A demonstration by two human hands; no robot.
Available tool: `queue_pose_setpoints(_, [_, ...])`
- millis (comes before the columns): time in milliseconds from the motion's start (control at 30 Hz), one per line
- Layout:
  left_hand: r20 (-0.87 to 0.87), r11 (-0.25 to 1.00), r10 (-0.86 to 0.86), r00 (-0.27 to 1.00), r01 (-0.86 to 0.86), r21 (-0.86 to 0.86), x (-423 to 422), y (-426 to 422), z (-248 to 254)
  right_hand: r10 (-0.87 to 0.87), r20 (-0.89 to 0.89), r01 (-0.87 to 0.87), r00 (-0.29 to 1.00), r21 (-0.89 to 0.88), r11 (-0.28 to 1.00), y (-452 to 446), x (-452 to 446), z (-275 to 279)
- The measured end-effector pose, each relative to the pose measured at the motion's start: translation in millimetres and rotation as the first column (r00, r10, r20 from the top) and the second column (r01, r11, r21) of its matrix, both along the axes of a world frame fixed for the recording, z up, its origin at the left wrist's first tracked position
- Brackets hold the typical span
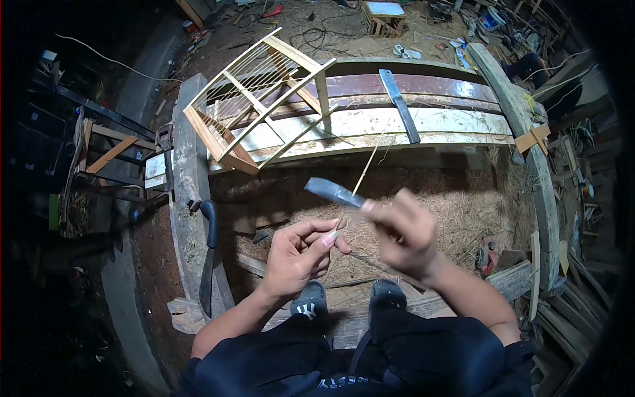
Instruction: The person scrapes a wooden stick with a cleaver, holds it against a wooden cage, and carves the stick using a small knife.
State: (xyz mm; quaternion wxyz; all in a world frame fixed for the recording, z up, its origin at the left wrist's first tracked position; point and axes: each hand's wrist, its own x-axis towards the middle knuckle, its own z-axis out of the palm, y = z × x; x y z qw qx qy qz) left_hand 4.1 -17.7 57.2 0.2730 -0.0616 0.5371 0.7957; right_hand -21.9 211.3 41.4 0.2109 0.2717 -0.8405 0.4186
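Observation:
My left hand [297, 255], thumb and fingertips pinched together, grips a thin wooden strip, whose pale length [369, 162] slants up toward the bench. My right hand [407, 231], slightly blurred, is closed round a knife; its broad grey blade [331, 191] points left, just above my left fingertips. The blade's exact contact with the strip cannot be made out. Beyond both hands a wooden frame with thin slats [258, 99] rests tilted on the left part of the bench [344, 124].
A dark flat metal tool [400, 109] lies across the bench. Heavy beams stand at left [190, 172] and right [539, 172]; a black-handled blade [209, 245] leans on the left beam. Shavings [463, 218] cover the ground. A person's dark sleeve [562, 92] shows at upper right.

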Motion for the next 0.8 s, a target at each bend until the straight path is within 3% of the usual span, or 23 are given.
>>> queue_pose_setpoints(67, [-0.016,1.0,0.018,1.0,-0.018,0.014,3.4,-0.3,-1.1,-0.144,0.063,0.15,0.988,-0.096,0.984,6.8,-15.4,-0.1])
queue_pose_setpoints(133, [0.01,0.999,0.027,1.0,-0.027,0.035,3.7,0.8,-4.0,0.038,-0.015,-0.038,0.999,0.004,0.999,1.3,-3.9,-1.7])
queue_pose_setpoints(233, [-0.014,1.0,-0.018,1.0,0.018,-0.017,3.7,-1.5,-3.4,0.074,0.012,-0.074,0.997,0.047,0.996,0.0,5.7,0.5])
queue_pose_setpoints(333, [0.017,1.0,-0.029,0.999,0.029,-0.007,3.6,0.5,3.0,-0.062,0.043,0.06,0.997,0.041,0.997,8.5,-6.1,0.6])
queue_pose_setpoints(400, [0.012,1.0,-0.025,1.0,0.026,-0.018,3.5,-0.8,1.8,0.125,0.08,-0.129,0.989,0.036,0.991,-5.9,13.1,7.0])
queue_pose_setpoints(433, [0.012,0.999,-0.032,0.999,0.032,-0.032,2.8,-1.4,1.5,0.138,0.111,-0.142,0.984,0.031,0.989,-8.7,18.6,10.7])
queue_pose_setpoints(467, [0.01,0.999,-0.04,0.999,0.04,-0.035,1.4,-0.9,1.7,0.131,0.108,-0.134,0.985,0.028,0.991,-5.2,12.7,7.6])
queue_pose_setpoints(567, [-0.006,1.0,0.01,1.0,-0.01,0.019,5.0,0.2,0.5,-0.114,0.087,0.116,0.99,-0.019,0.993,5.1,-7.7,3.1])
queue_pose_setpoints(600, [0.0,1.0,0.005,1.0,-0.005,0.001,5.5,-0.2,-0.1,-0.108,0.081,0.11,0.991,-0.016,0.994,2.3,-2.4,5.1])
queue_pose_setpoints(667, [0.005,1.0,-0.006,1.0,0.006,-0.02,5.4,0.3,-1.8,0.11,0.102,-0.118,0.989,0.081,0.99,-4.9,16.5,6.5])
queue_pose_setpoints(733, [-0.037,0.999,0.022,0.999,-0.023,-0.027,5.1,0.3,-4.2,0.064,0.041,-0.067,0.997,0.075,0.995,1.5,6.7,1.6])
queue_pose_setpoints(800, [-0.039,1.0,0.012,0.999,-0.013,-0.027,5.1,0.5,-0.8,-0.105,0.067,0.11,0.992,-0.071,0.991,5.6,-12.3,2.4])
